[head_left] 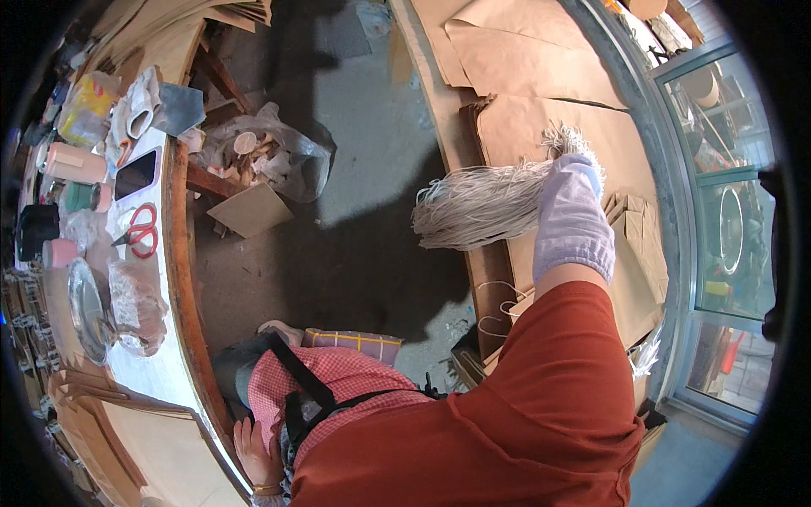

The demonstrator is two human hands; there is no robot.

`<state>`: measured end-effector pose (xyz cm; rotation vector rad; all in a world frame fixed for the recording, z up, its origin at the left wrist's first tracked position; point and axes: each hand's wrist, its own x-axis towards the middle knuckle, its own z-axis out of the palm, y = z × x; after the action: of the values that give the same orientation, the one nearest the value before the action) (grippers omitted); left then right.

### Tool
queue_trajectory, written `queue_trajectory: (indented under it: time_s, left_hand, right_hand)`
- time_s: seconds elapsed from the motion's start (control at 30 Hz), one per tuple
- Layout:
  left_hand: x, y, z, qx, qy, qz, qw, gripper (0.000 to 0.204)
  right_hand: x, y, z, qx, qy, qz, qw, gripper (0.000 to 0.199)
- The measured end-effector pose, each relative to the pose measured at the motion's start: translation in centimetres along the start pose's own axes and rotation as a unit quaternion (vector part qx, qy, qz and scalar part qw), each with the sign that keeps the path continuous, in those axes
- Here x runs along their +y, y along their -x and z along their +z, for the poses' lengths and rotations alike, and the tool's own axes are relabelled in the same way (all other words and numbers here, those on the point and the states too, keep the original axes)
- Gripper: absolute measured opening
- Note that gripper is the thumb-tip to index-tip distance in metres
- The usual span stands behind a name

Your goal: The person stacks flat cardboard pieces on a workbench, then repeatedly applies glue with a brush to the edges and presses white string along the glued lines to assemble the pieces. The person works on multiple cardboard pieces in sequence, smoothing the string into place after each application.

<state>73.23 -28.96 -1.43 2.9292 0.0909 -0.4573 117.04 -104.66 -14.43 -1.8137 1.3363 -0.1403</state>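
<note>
Along the right-hand bench (432,84), my right arm is reaching out in its red-brown sleeve (549,372), with a lilac sleeve cover (576,215) running over the forearm. Just under the far end of that cover, a thick bundle of white cords (486,207) is lying over flat brown paper sheets (528,127), its long loose part spreading leftward past the edge of the stack and its gathered end showing just beyond the cover. My right hand is hiding there, so I am not able to tell whether its grip is closing on the cords or merely resting by them.

Down at the lower left, my bare left hand (252,452) is lying with its grip wide and holding nothing, the fingers extending beside the edge of the left bench (156,376); whether they are touching it I cannot tell. Near it on that bench, brown paper pieces (173,448) are sitting in a layered pile. Farther up, red-handled scissors (153,230) are lying just below a phone (137,174). Between the benches, a clear plastic bag (314,160) is slumping on the floor (372,279), and folded brown paper (639,245) is standing right of the sleeve cover.
</note>
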Motion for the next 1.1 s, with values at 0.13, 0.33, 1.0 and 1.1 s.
queue_trajectory:
  time_s: [0.13,0.33,1.0,1.1]
  left_hand:
    - [0.0,-0.4,0.4,0.011,0.018,0.014,1.000,0.037]
    - [-1.3,0.2,1.9,0.047,0.063,0.027,0.997,0.035]
    - [-6.3,9.1,2.9,0.159,0.245,-0.128,0.948,0.048]
    - [-7.2,9.1,1.0,0.202,0.482,-0.071,0.850,0.052]
  right_hand:
    - [0.0,0.5,-0.5,0.000,-0.011,-0.001,1.000,0.078]
    - [2.9,1.5,-0.6,0.022,-0.066,-0.009,0.998,0.071]
    - [-9.1,48.9,-0.9,-0.560,-0.458,-0.246,0.645,0.045]
    - [-11.0,54.7,-2.6,-0.704,-0.409,-0.269,0.515,0.049]
